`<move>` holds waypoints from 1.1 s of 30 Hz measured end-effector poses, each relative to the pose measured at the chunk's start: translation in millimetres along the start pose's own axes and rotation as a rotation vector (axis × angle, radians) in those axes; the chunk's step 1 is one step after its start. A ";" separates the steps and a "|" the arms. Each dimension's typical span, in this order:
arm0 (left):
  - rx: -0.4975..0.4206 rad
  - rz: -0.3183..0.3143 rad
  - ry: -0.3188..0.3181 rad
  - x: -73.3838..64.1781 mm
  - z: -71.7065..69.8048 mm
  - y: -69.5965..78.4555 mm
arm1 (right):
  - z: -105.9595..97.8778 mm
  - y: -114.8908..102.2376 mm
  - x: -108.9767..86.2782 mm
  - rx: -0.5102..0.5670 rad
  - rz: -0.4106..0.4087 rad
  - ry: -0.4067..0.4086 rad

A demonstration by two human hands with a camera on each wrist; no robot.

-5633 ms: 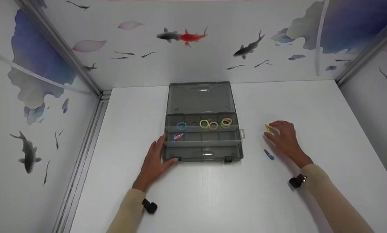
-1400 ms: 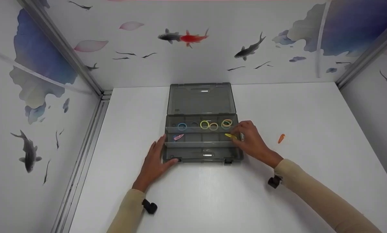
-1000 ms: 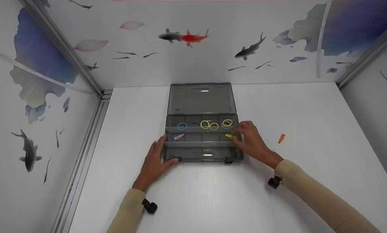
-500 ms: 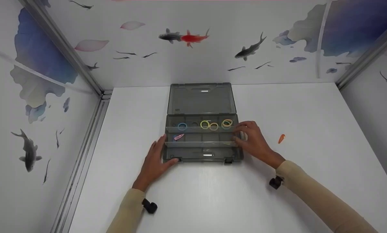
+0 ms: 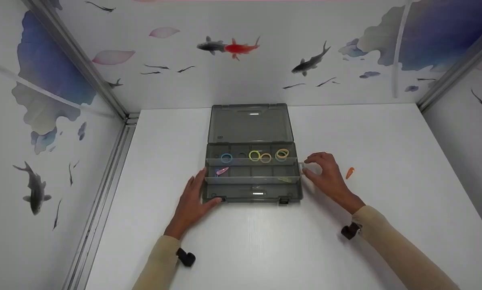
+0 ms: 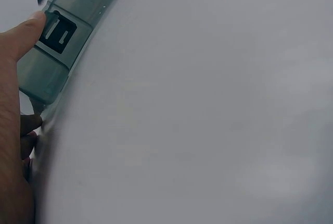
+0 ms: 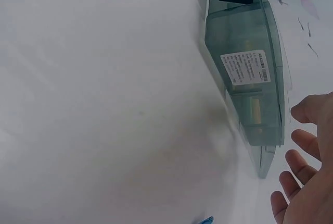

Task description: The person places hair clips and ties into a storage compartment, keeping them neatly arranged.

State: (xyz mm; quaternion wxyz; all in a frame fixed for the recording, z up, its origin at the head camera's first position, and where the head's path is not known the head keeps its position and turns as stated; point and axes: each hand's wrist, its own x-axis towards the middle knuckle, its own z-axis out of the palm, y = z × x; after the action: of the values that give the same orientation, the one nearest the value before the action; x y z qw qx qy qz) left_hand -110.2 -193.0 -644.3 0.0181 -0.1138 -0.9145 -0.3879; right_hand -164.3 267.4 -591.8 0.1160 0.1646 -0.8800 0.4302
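A grey translucent organiser box (image 5: 250,188) lies with its lid raised on the white table. My left hand (image 5: 189,204) rests against its front left corner, thumb by the front latch, fingers along the left side. Just off the right side is my right hand (image 5: 328,177), loosely curved and holding nothing. A yellow hair clip (image 5: 285,179) lies at the right of the middle row, seen through the divider. In that row's left end is a pink hair clip (image 5: 222,171) with something blue beside it. An orange hair clip (image 5: 350,173) lies on the table beyond my right hand.
Several coloured hair ties, among them a blue hair tie (image 5: 226,158), sit in the back row. The raised lid (image 5: 250,125) stands near the patterned back wall. In the right wrist view a small blue item (image 7: 207,220), cut off by the frame, lies on the table.
The yellow clip, earlier pinched on the table and then over the middle row, now lies in the box. My right hand has let go and drawn back right. My left hand stays.
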 end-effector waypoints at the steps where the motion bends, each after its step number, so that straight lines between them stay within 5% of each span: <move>1: -0.002 -0.002 -0.001 0.0 0.0 -0.2 | -1.6 2.1 -1.4 0.001 0.005 0.007; 23: -0.020 -0.018 -0.013 0.1 -1.5 2.6 | -38.3 43.7 -29.3 -0.068 0.144 0.106; 33: -0.033 -0.017 0.000 0.2 0.7 -0.5 | -55.7 57.2 -42.0 -0.110 0.108 0.168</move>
State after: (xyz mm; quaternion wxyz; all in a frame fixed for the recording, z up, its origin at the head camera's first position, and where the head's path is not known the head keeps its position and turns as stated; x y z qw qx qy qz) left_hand -110.5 -192.8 -645.1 0.0128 -0.1062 -0.9090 -0.4029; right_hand -144.5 352.6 -613.9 0.1746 0.0737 -0.8970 0.3993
